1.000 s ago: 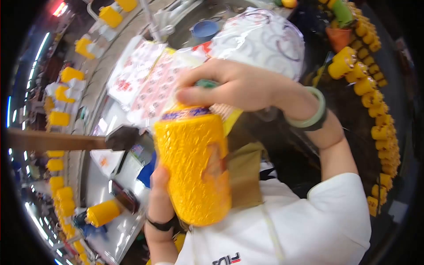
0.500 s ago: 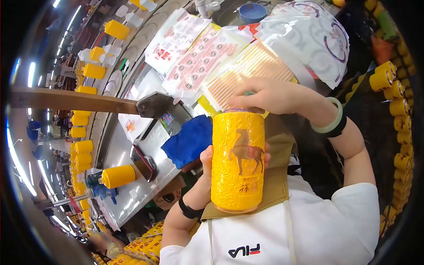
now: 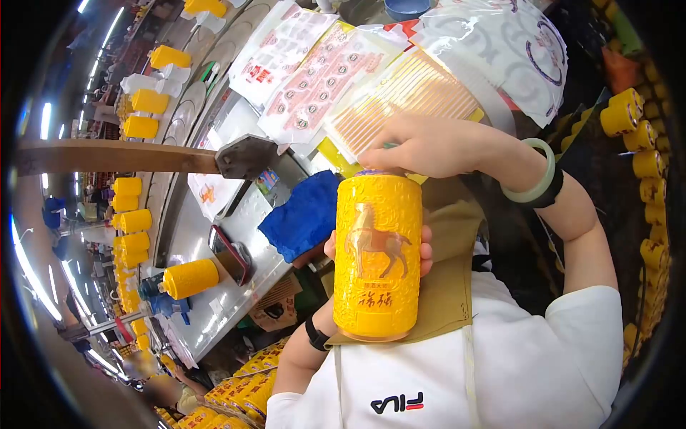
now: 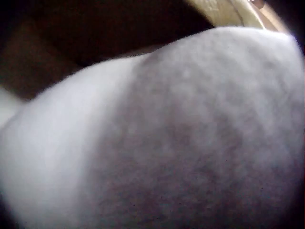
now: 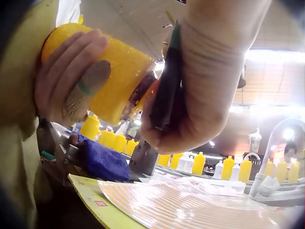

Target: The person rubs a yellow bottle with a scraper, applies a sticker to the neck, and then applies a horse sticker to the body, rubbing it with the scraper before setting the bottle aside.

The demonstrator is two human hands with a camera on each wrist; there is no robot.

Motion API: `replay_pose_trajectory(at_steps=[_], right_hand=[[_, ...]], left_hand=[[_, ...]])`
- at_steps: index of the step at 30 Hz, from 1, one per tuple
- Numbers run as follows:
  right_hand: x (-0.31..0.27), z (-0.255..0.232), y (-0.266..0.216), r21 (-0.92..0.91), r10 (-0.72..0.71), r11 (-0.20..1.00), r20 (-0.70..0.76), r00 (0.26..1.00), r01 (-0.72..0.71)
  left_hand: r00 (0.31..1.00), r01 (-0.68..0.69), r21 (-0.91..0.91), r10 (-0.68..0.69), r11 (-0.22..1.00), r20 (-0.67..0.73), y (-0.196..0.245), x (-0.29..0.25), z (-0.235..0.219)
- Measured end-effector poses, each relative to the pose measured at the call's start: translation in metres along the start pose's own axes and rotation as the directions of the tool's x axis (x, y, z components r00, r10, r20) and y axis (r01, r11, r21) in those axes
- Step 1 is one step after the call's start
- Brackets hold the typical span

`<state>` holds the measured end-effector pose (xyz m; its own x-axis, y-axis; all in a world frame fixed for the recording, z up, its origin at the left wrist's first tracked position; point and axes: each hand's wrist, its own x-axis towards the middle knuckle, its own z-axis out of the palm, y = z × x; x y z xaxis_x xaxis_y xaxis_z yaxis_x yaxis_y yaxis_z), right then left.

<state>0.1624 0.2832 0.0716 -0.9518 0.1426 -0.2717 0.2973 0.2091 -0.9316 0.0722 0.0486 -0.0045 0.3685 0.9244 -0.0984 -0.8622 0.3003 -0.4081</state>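
Observation:
A yellow embossed bottle [image 3: 379, 286] with a brown horse picture and dark characters stands upright before the apron in the head view. My left hand [image 5: 62, 90] grips it from behind, thumb on one side, fingers on the other. Over the neck is my right hand [image 3: 429, 146], fingers bent at the patterned purple band [image 5: 138, 95]. That hand also holds a slim dark tool with a green end [image 5: 167, 81], its kind unclear. The left wrist view is filled by white shirt cloth [image 4: 190, 133].
Printed sticker sheets [image 3: 336, 82] and a striped gold sheet [image 3: 407, 100] lie on the metal table. Beside the bottle is a blue cloth [image 3: 304, 214]. A wooden bar [image 3: 121, 157] crosses at left, near a yellow bottle lying down [image 3: 191, 277]. Yellow bottles [image 3: 647, 143] line the right.
The bottle has turned, bringing the horse picture from its right side to the front. My right hand stays at the neck. The head view has shifted.

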Motion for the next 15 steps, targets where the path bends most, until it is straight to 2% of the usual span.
replay_pose_trajectory(at_steps=[2, 7, 9, 11, 15], right_hand=[[0.0017, 0.0017, 0.0011, -0.013, 0.015, 1.000, 0.020, 1.000, -0.015], [0.0061, 0.0068, 0.0058, 0.093, 0.026, 0.995, 0.011, 1.000, -0.027], [0.0059, 0.0049, 0.0048, 0.079, 0.029, 0.996, 0.025, 0.999, -0.031], [0.0054, 0.0045, 0.0054, 0.064, 0.031, 0.997, 0.037, 0.999, -0.033], [0.0046, 0.0033, 0.0094, 0.038, -0.015, 0.999, 0.003, 1.000, 0.015]], left_hand=[[0.997, -0.030, -0.005, 0.030, 1.000, 0.068, -0.0042, 0.0017, -0.0039], [0.999, -0.052, -0.014, 0.052, 0.999, 0.003, -0.0047, -0.0022, -0.0007], [0.999, -0.046, -0.045, 0.046, 0.998, -0.003, -0.0036, -0.0006, -0.0008], [0.999, -0.031, 0.027, 0.030, 0.999, 0.042, -0.0008, 0.0006, -0.0053], [0.998, -0.057, 0.027, 0.057, 0.998, 0.031, -0.0050, 0.0001, -0.0020]])
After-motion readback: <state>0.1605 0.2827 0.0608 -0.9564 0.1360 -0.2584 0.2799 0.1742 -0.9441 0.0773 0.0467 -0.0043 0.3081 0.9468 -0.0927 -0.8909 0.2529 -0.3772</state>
